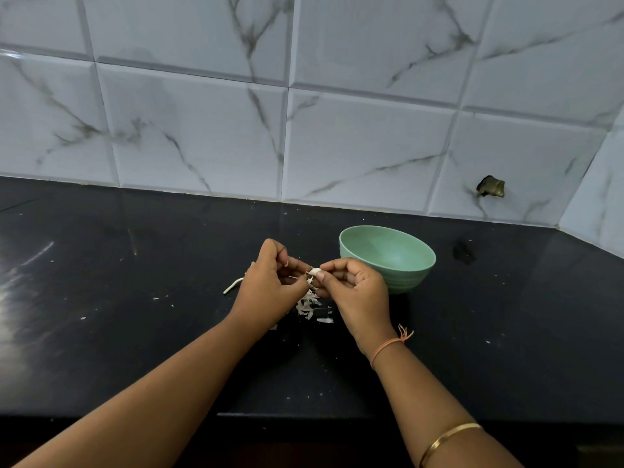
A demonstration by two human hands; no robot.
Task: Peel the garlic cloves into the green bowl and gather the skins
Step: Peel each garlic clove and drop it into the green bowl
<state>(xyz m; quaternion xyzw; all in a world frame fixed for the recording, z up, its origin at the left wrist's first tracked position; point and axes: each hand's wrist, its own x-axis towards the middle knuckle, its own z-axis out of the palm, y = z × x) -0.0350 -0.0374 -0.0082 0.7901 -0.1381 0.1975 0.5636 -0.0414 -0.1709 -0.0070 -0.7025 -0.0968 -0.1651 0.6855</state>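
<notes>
On my feed the garlic clove (314,272) sits just below centre, small, pale and papery, held above the counter between both hands; the left hand (270,282) pinches it from 9 o'clock with curled fingers, thumb and forefinger closed narrow on its end; the right hand (354,288) pinches it from 3 o'clock, fingers tucked in a loose fist, thumb tip pressed on the skin; thin wisps of peel stick out of the clove. At 6 o'clock beneath it lies a scatter of skins (309,307), flat, flaky white scraps on the counter; a thin pale stem piece (233,286), curved like a twig, lies at 9 o'clock of the left hand. The green bowl (415,278) stands at 2 o'clock of the clove, just behind the right hand; matte, round, with faint ridges low on its wall. The countertop (135,332) is glossy black stone, flecked with crumbs. An orange thread (388,346) circles the right wrist; a flat gold bangle (449,440) rides the forearm. At 12 o'clock, glossy marbled wall tiles (337,130) with bevelled edges.
</notes>
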